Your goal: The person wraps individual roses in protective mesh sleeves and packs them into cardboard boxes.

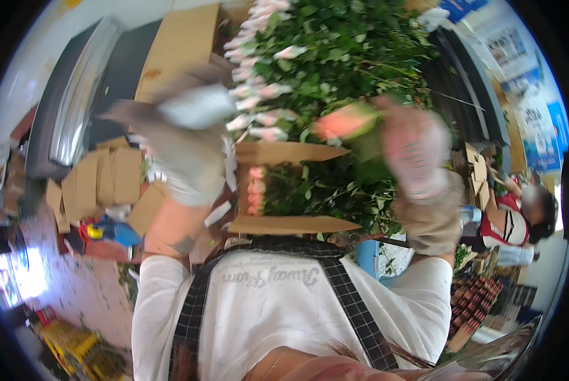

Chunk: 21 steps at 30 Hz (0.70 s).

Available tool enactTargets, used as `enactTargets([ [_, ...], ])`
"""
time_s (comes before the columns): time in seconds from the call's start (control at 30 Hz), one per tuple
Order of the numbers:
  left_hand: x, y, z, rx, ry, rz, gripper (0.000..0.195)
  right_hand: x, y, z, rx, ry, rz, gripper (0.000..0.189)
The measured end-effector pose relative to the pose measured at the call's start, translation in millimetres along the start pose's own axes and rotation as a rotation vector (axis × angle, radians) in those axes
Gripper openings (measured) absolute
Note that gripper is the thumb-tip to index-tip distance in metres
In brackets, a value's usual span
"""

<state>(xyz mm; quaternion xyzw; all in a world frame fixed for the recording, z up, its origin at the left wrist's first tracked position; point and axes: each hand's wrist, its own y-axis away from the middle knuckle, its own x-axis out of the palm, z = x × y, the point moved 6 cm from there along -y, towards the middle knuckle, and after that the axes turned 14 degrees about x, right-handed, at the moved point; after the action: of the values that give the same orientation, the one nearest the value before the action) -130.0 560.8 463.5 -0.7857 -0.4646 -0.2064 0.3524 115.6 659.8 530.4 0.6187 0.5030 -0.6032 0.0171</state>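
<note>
My left hand, in a pale work glove, is blurred left of the flower pile. A white wrapper-like piece overlaps its fingers; blur hides whether they grip it. My right hand, in a pinkish patterned glove, grips the stem of a coral-pink rose, its head pointing left. Between and below the hands, a folded cardboard wrap stands with its two sides raised around a row of pink roses. Their leafy stems run to the right.
Beyond the wrap lies a large heap of roses, many heads in white sleeves. Flat cardboard pieces and a blue bottle are on the left. A co-worker is at the right; stacked rose bunches sit lower right.
</note>
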Motion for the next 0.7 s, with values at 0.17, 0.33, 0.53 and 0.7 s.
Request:
enactTargets([
  [0.17, -78.5, 17.8, -14.0, 0.376, -0.255, 0.699, 0.044, -73.7, 0.2, -17.9, -0.117, -0.558, 0.156, 0.034],
  [0.33, -109.0, 142.5, 105.8, 0.361, -1.036, 1.647, 0.040, 65.1, 57.9, 71.1, -0.029, -0.504, 0.671, 0.041],
  [0.53, -116.6, 164.3, 150.0, 0.071, -1.177, 1.759, 0.035, 186.4, 123.2, 115.6, -0.088, -0.450, 0.408, 0.042],
  [0.7, -125.9, 163.7, 138.1, 0.123, -1.071, 1.636, 0.032, 224.0, 139.3, 144.3, -0.160, -0.385, 0.450, 0.044],
])
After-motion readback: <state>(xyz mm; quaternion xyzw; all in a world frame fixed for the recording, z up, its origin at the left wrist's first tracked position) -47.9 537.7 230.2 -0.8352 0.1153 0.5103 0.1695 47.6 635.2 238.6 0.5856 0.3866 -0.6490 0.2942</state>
